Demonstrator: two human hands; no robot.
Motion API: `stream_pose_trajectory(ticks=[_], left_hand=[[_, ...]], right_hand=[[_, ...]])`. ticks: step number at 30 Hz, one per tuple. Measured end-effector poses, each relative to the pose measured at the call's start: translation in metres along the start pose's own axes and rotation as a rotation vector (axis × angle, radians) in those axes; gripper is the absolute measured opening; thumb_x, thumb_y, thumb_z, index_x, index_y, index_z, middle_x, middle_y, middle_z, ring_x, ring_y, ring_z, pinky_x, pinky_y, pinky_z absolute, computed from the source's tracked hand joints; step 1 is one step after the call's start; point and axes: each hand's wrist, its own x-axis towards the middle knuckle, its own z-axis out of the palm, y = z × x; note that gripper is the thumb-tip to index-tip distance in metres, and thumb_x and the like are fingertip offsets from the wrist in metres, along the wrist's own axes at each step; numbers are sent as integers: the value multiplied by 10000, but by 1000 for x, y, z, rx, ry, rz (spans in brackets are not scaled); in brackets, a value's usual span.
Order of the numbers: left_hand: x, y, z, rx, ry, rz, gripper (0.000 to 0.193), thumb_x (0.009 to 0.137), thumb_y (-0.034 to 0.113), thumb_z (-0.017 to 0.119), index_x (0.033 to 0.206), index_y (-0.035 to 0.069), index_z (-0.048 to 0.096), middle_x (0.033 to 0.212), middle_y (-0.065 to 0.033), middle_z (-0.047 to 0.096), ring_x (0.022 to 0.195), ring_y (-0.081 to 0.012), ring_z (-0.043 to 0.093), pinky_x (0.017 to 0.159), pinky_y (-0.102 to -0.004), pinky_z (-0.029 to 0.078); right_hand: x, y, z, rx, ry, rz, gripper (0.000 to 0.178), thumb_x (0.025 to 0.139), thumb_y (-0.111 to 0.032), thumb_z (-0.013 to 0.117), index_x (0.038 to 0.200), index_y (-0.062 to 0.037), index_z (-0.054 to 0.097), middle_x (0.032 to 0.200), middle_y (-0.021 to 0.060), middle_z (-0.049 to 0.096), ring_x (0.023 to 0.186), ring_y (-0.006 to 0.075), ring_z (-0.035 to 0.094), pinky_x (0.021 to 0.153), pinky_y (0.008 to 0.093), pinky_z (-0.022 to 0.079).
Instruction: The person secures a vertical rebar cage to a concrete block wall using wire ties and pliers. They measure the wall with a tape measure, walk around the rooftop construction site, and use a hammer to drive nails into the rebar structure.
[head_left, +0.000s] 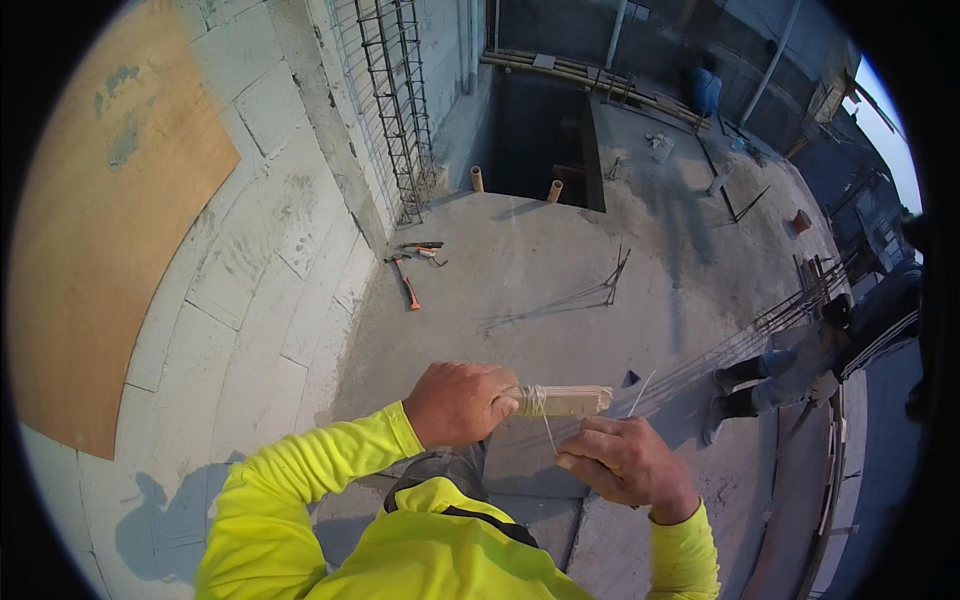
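Observation:
My left hand (462, 402) is closed round one end of a short flat wooden stick (575, 401), which points to the right in front of my chest. Pale string (537, 402) is wound in several turns about the stick, just beyond my left fingers. From that winding a strand runs down to my right hand (628, 462), whose fingers are pinched on it. A loose white end of string sticks up past my right knuckles. On the concrete floor ahead lie an orange-handled hammer (405, 282) and a second orange-and-black hand tool (424, 250).
Left stands a block wall with a plywood sheet (120, 220) against it. A rebar cage (395, 100) rises by a dark rectangular floor opening (535, 135). Short rebar (617, 277) juts from the floor. At right stands another person (780, 372) beside rebar; someone in blue (705, 90) is far back.

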Motion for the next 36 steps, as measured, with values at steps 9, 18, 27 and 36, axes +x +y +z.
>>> stream_pose_trajectory(ticks=[9,18,27,36], left_hand=[[160,-80,-100,374,-332,162,339,960,277,536,1091,-13,652,838,-156,698,640,-253,649,628,-398,520],[272,-76,-172,-689,-109,282,314,957,302,547,938,-1,627,752,-115,640,674,-200,628,657,-347,508],[333,-76,-237,514,538,21,238,931,275,591,933,39,621,817,-137,694,663,-334,686,566,-441,541],[337,-17,-238,-201,214,50,297,969,297,556,1071,32,645,838,-155,680,741,-328,675,606,-424,502]], right_hand=[[149,118,-123,-231,202,168,88,896,-96,690,863,-16,703,717,84,651,574,202,636,510,323,500],[201,244,-187,397,353,163,145,899,-172,719,858,-34,727,725,65,676,568,207,624,512,317,483],[252,215,-287,-204,388,-64,114,902,-113,690,860,-12,720,729,106,672,586,234,646,514,332,477],[311,319,-270,592,98,-223,162,967,-147,648,945,8,692,679,55,586,608,113,546,555,302,438]])
